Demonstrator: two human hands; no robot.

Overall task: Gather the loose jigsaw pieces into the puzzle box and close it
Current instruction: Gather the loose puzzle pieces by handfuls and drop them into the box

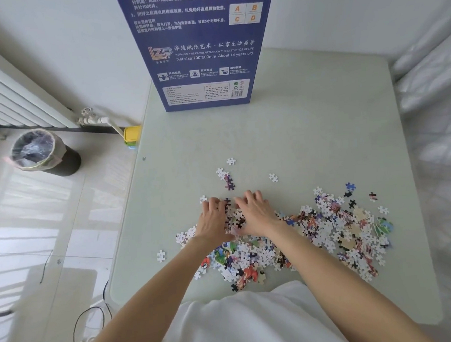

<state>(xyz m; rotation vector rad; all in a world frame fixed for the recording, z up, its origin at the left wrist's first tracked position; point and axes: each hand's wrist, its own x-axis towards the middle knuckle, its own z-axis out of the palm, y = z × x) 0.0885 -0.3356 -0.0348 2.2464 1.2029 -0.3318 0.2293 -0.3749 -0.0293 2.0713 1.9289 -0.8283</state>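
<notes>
A blue puzzle box [202,66] stands upright at the far edge of the pale green table [309,128]. Loose jigsaw pieces [336,227] lie spread across the table's near half, some face up, many white side up. My left hand [213,219] and my right hand [256,214] lie palm down side by side on the left part of the pile, fingers curled over a small heap of pieces [235,220] cupped between them. A few stray pieces [227,177] lie just beyond my fingertips.
A bin with a plastic liner [42,153] stands on the tiled floor at the left, by a radiator [8,99]. A yellow container [132,134] sits off the table's left edge. Cables [88,327] run along the floor. White bedding [436,92] borders the table's right side.
</notes>
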